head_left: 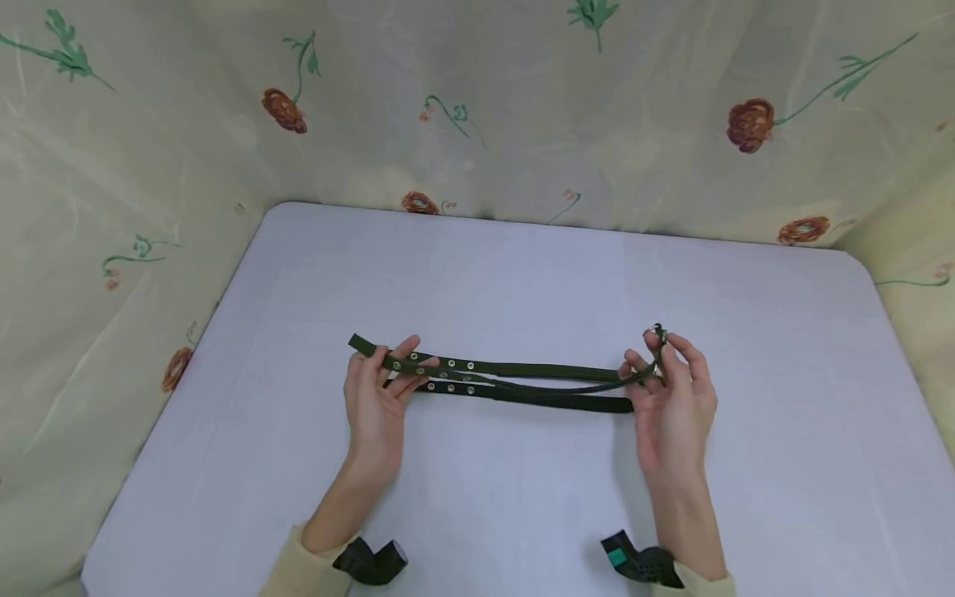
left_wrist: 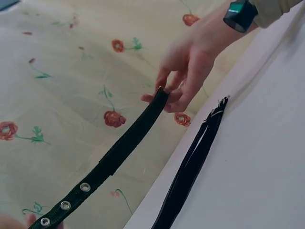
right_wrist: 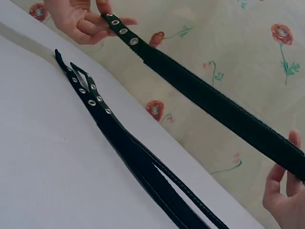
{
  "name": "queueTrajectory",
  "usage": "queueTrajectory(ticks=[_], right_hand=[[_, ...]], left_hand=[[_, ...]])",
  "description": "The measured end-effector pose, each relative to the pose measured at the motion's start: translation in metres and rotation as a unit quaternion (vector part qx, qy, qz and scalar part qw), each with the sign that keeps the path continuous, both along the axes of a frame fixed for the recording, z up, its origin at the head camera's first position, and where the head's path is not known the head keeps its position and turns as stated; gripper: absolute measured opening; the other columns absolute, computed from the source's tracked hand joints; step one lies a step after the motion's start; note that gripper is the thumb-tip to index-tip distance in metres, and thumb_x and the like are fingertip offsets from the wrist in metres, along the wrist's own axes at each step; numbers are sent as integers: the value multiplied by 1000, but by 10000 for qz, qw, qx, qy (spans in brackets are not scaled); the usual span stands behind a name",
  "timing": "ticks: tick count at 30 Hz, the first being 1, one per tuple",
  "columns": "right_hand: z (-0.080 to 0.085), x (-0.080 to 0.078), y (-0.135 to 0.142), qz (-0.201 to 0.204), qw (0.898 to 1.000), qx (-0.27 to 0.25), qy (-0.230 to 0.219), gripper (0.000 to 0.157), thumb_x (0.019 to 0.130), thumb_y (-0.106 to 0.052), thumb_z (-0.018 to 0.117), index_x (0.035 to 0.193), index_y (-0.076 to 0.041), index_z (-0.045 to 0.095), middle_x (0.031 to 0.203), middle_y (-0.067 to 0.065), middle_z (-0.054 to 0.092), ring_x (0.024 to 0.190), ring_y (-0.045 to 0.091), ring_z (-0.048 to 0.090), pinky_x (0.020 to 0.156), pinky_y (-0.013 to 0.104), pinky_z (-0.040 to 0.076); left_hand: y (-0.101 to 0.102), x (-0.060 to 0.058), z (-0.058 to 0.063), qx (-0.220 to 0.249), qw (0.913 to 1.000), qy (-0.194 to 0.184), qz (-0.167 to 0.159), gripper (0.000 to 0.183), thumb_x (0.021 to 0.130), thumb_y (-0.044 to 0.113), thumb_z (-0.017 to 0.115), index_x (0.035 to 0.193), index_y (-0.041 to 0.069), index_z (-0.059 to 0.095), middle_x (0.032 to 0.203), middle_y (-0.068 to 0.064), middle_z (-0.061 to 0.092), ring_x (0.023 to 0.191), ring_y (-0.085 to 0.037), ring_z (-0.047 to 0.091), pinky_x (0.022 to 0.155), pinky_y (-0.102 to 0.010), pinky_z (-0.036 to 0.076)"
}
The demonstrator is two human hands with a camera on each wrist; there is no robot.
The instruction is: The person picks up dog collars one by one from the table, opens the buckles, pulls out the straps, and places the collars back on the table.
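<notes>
My left hand [head_left: 379,406] pinches a dark green webbing collar [head_left: 448,375] near its eyelet end, whose tip sticks out past the fingers. At the other end, my right hand [head_left: 675,406] holds the collar by its metal fittings [head_left: 657,330], fingers bent around them. Between the hands the collar spans raised over the table, sagging slightly in the head view. Two similar collars lie lengthwise below it, a far one [head_left: 552,370] and a near one [head_left: 567,402]. Their eyelets [right_wrist: 92,102] show in the right wrist view; the hands partly cover their ends in the head view.
A white table [head_left: 492,497] with rounded corners lies under the hands. Cream sheeting [head_left: 507,108] printed with red flowers rises behind it and at both sides. Dark wrist devices [head_left: 370,562] sit at the cuffs of both light sleeves.
</notes>
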State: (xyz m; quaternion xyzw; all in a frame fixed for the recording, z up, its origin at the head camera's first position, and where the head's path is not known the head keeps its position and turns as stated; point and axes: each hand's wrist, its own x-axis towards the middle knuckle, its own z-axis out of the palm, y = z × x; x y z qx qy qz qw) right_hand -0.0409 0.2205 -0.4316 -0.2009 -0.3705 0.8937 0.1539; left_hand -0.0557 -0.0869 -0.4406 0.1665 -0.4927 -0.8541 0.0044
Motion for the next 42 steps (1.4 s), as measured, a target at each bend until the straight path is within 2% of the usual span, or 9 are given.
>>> queueTrajectory(ticks=[7, 12, 14, 18, 20, 25, 31, 37, 42], right_hand=[[-5, 1, 7, -937, 9941, 541, -84, 24, 105, -9, 70, 126, -7, 59, 108, 11, 69, 96, 25, 81, 77, 28, 62], [-10, -2, 11, -1213, 9740, 1889, -306, 23, 105, -8, 69, 127, -7, 63, 103, 10, 65, 92, 18, 83, 76, 22, 61], [-12, -3, 12, -1276, 9429, 3002, -670, 20, 107, -12, 66, 127, -8, 66, 101, 4, 63, 84, 9, 81, 73, 17, 60], [-12, -3, 20, -1140, 8471, 4922, -1647, 25, 109, -27, 65, 130, -15, 71, 92, -18, 61, 73, -9, 70, 61, 10, 51], [-11, -3, 26, -921, 8106, 5434, -1977, 30, 108, -34, 65, 133, -18, 72, 87, -29, 60, 75, -11, 63, 58, 11, 45], [-11, -15, 39, -323, 7688, 6005, -2175, 35, 106, -41, 68, 133, -19, 74, 84, -28, 60, 88, -12, 54, 68, 17, 42], [-15, -34, 54, 23, 7274, 6447, -2349, 36, 104, -41, 70, 129, -15, 76, 102, 12, 76, 75, -13, 48, 76, 25, 39], [-22, -46, 68, 741, 7012, 6501, -2832, 43, 103, -49, 70, 131, -17, 76, 113, 17, 77, 79, 8, 57, 60, 28, 43], [-24, -52, 73, 1328, 6784, 6506, -3143, 49, 103, -53, 67, 135, -17, 74, 116, 16, 75, 87, 20, 59, 57, 30, 43]], left_hand=[[-10, -7, 2, -351, 9984, 45, -445, 14, 118, 29, 44, 111, 17, 40, 136, -7, 77, 86, -13, 81, 93, -30, 62], [-19, -16, 5, -747, 9930, -5, -913, 13, 118, 29, 44, 113, 19, 38, 139, -11, 76, 94, -15, 81, 94, -30, 61], [-23, -21, 6, -1050, 9883, -35, -1101, 12, 118, 28, 45, 114, 19, 38, 138, -13, 76, 97, -14, 82, 93, -29, 61], [-30, -35, 8, -1799, 9729, 50, -1454, 12, 117, 25, 48, 120, 17, 41, 133, -17, 76, 97, -10, 82, 88, -25, 62], [-34, -44, 9, -2202, 9627, 53, -1574, 15, 115, 25, 52, 123, 15, 44, 132, -17, 77, 95, -7, 82, 85, -23, 61], [-46, -62, 5, -3038, 9359, -215, -1769, 28, 112, 26, 60, 131, 9, 47, 119, -17, 81, 88, -6, 81, 81, -20, 59], [-58, -84, 0, -3659, 8938, -202, -2584, 37, 114, 26, 57, 140, 4, 42, 103, -17, 83, 86, -11, 77, 82, -20, 58], [-68, -100, 1, -3985, 8588, -248, -3211, 38, 112, 26, 60, 139, 1, 50, 104, -15, 84, 87, -9, 80, 86, -25, 58], [-74, -109, 2, -4242, 8398, -369, -3367, 35, 109, 24, 66, 133, 0, 58, 100, -11, 85, 93, -11, 83, 112, -41, 49]])
